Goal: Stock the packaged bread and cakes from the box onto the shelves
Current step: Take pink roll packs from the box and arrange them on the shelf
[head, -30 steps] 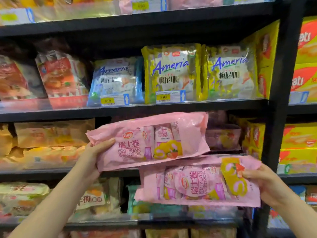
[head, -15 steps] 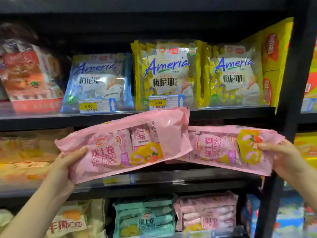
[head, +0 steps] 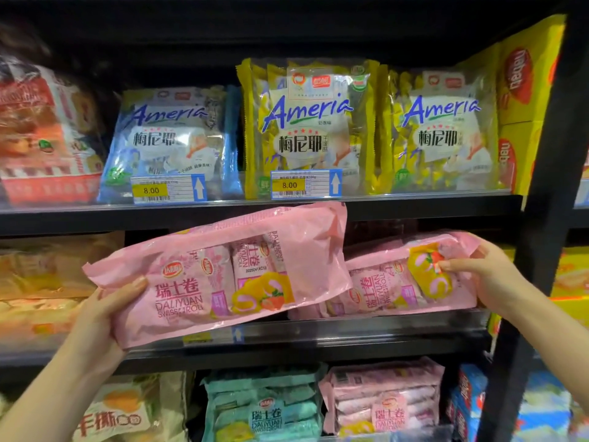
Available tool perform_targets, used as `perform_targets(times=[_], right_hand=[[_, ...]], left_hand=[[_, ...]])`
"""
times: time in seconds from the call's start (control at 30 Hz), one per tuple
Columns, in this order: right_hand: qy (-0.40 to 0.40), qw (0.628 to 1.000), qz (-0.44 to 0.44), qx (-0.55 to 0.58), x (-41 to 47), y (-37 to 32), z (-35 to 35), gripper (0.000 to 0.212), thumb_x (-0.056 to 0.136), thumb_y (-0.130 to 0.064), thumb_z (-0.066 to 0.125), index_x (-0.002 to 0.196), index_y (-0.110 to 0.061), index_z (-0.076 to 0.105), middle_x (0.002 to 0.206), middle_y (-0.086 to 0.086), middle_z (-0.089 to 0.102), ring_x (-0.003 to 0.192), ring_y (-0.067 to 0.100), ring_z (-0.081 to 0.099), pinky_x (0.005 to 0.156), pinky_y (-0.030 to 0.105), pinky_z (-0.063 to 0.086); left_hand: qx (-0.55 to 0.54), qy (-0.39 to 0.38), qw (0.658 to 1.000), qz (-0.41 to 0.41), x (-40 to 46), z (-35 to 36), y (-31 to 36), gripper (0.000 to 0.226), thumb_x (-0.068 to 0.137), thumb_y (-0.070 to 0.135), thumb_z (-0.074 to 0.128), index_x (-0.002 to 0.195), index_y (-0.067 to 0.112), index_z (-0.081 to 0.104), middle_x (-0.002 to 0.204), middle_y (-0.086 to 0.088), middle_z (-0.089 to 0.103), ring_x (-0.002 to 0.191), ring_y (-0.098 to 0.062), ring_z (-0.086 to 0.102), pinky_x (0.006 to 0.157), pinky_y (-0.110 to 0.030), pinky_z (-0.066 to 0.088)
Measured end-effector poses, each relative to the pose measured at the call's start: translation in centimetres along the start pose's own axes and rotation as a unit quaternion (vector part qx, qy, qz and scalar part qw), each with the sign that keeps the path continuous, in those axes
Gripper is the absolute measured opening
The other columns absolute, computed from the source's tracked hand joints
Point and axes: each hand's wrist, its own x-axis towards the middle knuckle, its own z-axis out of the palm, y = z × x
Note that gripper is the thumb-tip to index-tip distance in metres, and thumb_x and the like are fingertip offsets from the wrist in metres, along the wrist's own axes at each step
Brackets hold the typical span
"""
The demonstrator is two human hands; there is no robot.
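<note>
Hands first: the left hand [head: 105, 311] grips the lower left end of a pink Swiss roll pack [head: 220, 275], thumb laid across its front, holding it tilted up in front of the middle shelf [head: 350, 327]. The right hand [head: 484, 275] pinches the right end of a second pink pack [head: 404, 275], which lies on that shelf, its left end hidden behind the first pack. Both read "DALIYUAN SWISS ROLL". Above the hands, on the upper shelf [head: 414, 205], stand a blue Ameria bag [head: 175, 138] and two yellow Ameria bags [head: 306, 122], with price tags [head: 169, 189] marked 8.00. Below the hands sit a teal Daliyuan pack [head: 264, 406] and another pink pack [head: 382, 397]. Beside the right hand runs a black upright post [head: 541, 218]; left of the left hand, blurred tan bread bags [head: 41, 282].
</note>
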Motion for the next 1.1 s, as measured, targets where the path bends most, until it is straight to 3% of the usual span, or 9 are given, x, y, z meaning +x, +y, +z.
perform_targets(times=[0.1, 0.23, 0.47, 0.6, 0.7, 0.8, 0.93, 1.03, 1.1], right_hand=[[0.040, 0.999, 0.015, -0.010, 0.3, 0.6, 0.3, 0.073, 0.019, -0.021, 0.086, 0.089, -0.016, 0.064, 0.075, 0.002, 0.074, 0.070, 0.022, 0.070, 0.056, 0.030, 0.057], [0.081, 0.994, 0.053, -0.053, 0.3, 1.4, 0.5, 0.037, 0.064, 0.009, 0.070, 0.090, -0.014, 0.058, 0.085, 0.009, 0.066, 0.083, 0.034, 0.063, 0.062, 0.033, 0.051], [0.116, 0.978, 0.118, -0.123, -0.2, 2.7, 0.3, 0.061, 0.074, 0.015, 0.055, 0.131, -0.005, 0.043, 0.120, 0.011, 0.046, 0.122, 0.036, 0.042, 0.074, 0.030, 0.040], [0.126, 0.961, 0.054, -0.240, -0.6, 2.2, 0.8, 0.070, 0.077, 0.012, 0.059, 0.140, -0.008, 0.036, 0.139, 0.017, 0.043, 0.116, 0.032, 0.047, 0.077, 0.030, 0.041], [0.070, 0.917, -0.053, -0.390, -1.1, 1.4, 1.8, 0.071, 0.072, -0.013, 0.064, 0.139, -0.013, 0.041, 0.136, 0.011, 0.047, 0.125, 0.031, 0.044, 0.089, 0.033, 0.044], [-0.042, 0.811, -0.114, -0.572, -0.9, 1.7, 2.7, 0.076, 0.066, -0.048, 0.052, 0.137, -0.022, 0.045, 0.138, 0.005, 0.048, 0.132, 0.028, 0.036, 0.114, 0.045, 0.018], [-0.105, 0.754, -0.144, -0.632, -1.1, 2.4, 4.1, 0.066, 0.081, -0.041, 0.064, 0.141, -0.027, 0.038, 0.149, -0.004, 0.035, 0.142, 0.019, 0.021, 0.116, 0.040, 0.002], [-0.097, 0.743, -0.160, -0.643, -1.3, 2.5, 4.3, 0.061, 0.084, -0.040, 0.063, 0.140, -0.028, 0.040, 0.146, -0.005, 0.040, 0.140, 0.019, 0.026, 0.116, 0.039, 0.002], [-0.097, 0.735, -0.164, -0.651, -1.3, 2.5, 4.3, 0.061, 0.085, -0.039, 0.062, 0.140, -0.028, 0.039, 0.145, -0.006, 0.041, 0.140, 0.019, 0.025, 0.117, 0.039, 0.003]], left_hand=[[0.005, -0.004, 1.000, 0.005, -0.2, 0.2, -0.1, 0.047, 0.091, -0.001, 0.040, 0.076, 0.023, 0.077, 0.081, -0.001, 0.075, 0.068, -0.017, 0.072, 0.066, -0.044, 0.054], [0.006, 0.000, 1.000, 0.011, -0.3, 0.4, -0.2, 0.040, 0.088, 0.003, 0.045, 0.078, 0.024, 0.078, 0.082, 0.000, 0.075, 0.071, -0.016, 0.072, 0.072, -0.046, 0.051], [0.003, -0.012, 1.000, 0.022, -0.1, 0.5, -0.1, 0.028, 0.058, 0.019, 0.067, 0.084, 0.023, 0.077, 0.089, 0.000, 0.075, 0.077, -0.017, 0.072, 0.074, -0.049, 0.050], [0.004, -0.011, 1.000, 0.015, 0.1, 0.2, -0.4, 0.064, 0.032, 0.035, 0.087, 0.093, 0.020, 0.075, 0.100, -0.006, 0.073, 0.084, -0.024, 0.072, 0.073, -0.055, 0.050], [0.001, -0.024, 1.000, 0.008, 0.3, 0.2, -0.5, 0.068, 0.029, 0.037, 0.088, 0.093, 0.019, 0.075, 0.099, -0.007, 0.073, 0.086, -0.025, 0.071, 0.074, -0.054, 0.050], [0.010, -0.034, 0.999, 0.010, 0.5, 0.2, -0.8, 0.059, 0.031, 0.034, 0.085, 0.088, 0.020, 0.076, 0.092, -0.005, 0.075, 0.078, -0.021, 0.072, 0.072, -0.048, 0.053], [0.002, -0.058, 0.998, 0.002, 0.6, 0.3, -1.2, 0.034, 0.047, 0.022, 0.074, 0.081, 0.022, 0.077, 0.085, -0.003, 0.075, 0.071, -0.018, 0.072, 0.067, -0.042, 0.055], [0.006, -0.067, 0.998, -0.004, 0.8, 0.1, -1.4, 0.050, 0.046, 0.026, 0.086, 0.093, 0.017, 0.074, 0.094, -0.009, 0.074, 0.079, -0.024, 0.072, 0.069, -0.048, 0.055], [0.008, -0.066, 0.998, -0.007, 0.8, 0.1, -1.7, 0.020, 0.070, 0.012, 0.071, 0.089, 0.016, 0.075, 0.090, -0.010, 0.074, 0.076, -0.023, 0.072, 0.067, -0.045, 0.058]])
